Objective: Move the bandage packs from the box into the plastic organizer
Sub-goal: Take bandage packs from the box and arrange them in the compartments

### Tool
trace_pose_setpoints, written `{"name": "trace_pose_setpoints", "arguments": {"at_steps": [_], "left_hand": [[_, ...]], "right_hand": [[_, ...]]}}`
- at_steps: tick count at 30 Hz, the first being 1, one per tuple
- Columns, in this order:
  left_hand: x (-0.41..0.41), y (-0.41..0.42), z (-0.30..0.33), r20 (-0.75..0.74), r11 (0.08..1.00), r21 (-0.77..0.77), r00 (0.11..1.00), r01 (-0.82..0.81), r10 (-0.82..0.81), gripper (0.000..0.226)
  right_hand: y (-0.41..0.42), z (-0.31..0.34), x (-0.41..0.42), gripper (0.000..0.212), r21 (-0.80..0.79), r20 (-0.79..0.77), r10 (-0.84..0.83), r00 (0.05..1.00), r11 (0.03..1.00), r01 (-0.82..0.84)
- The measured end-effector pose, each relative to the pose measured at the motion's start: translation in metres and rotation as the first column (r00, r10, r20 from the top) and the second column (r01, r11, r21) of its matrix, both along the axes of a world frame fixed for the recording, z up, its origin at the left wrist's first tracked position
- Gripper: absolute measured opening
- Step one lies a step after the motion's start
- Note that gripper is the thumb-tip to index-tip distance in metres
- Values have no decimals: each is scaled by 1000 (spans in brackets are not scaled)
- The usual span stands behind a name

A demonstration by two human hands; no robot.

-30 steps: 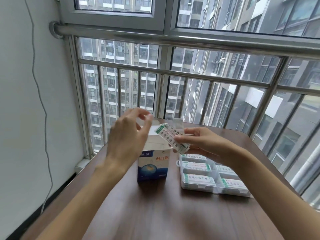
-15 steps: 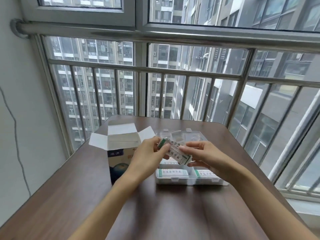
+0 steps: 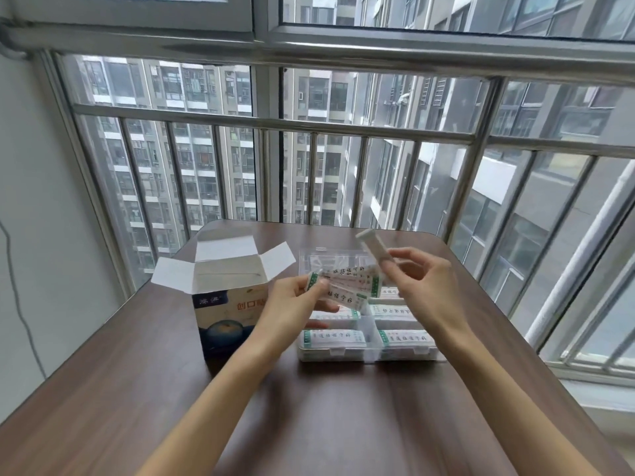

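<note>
A blue and white bandage box (image 3: 220,314) stands on the brown table with its top flaps open. To its right lies the clear plastic organizer (image 3: 371,353), lid up, with bandage packs in several compartments. My left hand (image 3: 292,304) pinches a fanned bunch of white bandage packs (image 3: 347,286) with green ends, above the organizer. My right hand (image 3: 419,283) pinches one separate white pack (image 3: 372,247), lifted up and tilted above the organizer's back row.
The brown table (image 3: 309,424) runs up to a metal window railing (image 3: 275,125) at the back. A grey wall stands on the left with a thin cable (image 3: 17,297) hanging along it. A white pipe (image 3: 580,266) slants outside at the right.
The one bunch that both hands held has split: my right hand has lifted one pack up and away, while my left hand keeps the others. The camera has moved closer.
</note>
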State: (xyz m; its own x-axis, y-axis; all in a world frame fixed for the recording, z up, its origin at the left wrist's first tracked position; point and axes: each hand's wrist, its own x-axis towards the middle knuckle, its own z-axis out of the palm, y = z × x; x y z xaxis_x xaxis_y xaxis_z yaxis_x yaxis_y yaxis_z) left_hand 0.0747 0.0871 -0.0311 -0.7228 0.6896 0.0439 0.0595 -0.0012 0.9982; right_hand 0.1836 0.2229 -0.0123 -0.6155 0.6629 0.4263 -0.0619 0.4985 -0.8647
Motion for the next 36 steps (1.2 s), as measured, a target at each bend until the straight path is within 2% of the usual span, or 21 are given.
{"name": "trace_pose_setpoints", "arguments": {"at_steps": [2, 4, 6, 8, 12, 15, 16, 18, 20, 21, 22, 24, 25, 30, 36], "left_hand": [[-1, 0, -2, 27, 1000, -9, 999, 19, -18, 19], [-1, 0, -1, 28, 999, -10, 999, 33, -32, 21], [-1, -1, 0, 39, 999, 5, 999, 35, -35, 24], [-1, -3, 3, 85, 999, 28, 995, 44, -47, 30], [-1, -5, 4, 199, 995, 71, 976, 73, -86, 39], [0, -5, 3, 159, 996, 67, 985, 57, -67, 35], [1, -4, 2, 108, 997, 56, 992, 60, -66, 30], [2, -3, -1, -5, 997, 49, 998, 64, -64, 22], [3, -2, -4, -115, 997, 50, 992, 58, -52, 21], [3, -2, -5, -163, 997, 53, 986, 50, -41, 20], [3, -2, -6, -197, 997, 59, 980, 44, -32, 19], [2, -2, -7, -225, 996, 75, 974, 41, -23, 16], [2, -2, -7, -223, 995, 83, 974, 47, -28, 14], [0, -2, -10, -247, 997, 69, 969, 45, -27, 11], [2, 1, -15, -282, 996, 86, 959, 20, 5, 18]], "right_hand": [[-2, 0, 0, 16, 121, -88, -96, 991, 987, 107], [-6, -1, 0, 17, 348, -144, -117, 983, 924, 161], [-8, -8, -2, 18, 595, -111, -108, 988, 789, 153], [-9, -16, -5, 17, 763, -43, -151, 988, 633, 130], [-8, -27, -7, 22, 858, 7, -230, 973, 501, 112], [-9, -28, -6, 30, 881, 64, -209, 976, 471, 43], [-11, -29, -6, 33, 861, 83, -188, 979, 508, 25], [-15, -24, -4, 40, 702, 84, -115, 990, 712, 23], [-19, -15, 0, 44, 380, 68, -39, 997, 925, 10], [-18, -12, 1, 48, 206, 94, 9, 996, 978, -29], [-15, -10, 2, 53, 28, 138, 89, 986, 995, -94], [-11, -10, 0, 56, -239, 157, 247, 956, 949, -206], [-11, -11, -1, 53, -272, 141, 271, 952, 936, -226], [-18, -15, -4, 34, -189, 60, 250, 966, 953, -235], [-30, -16, -10, 15, -292, 39, 351, 936, 899, -325]]}}
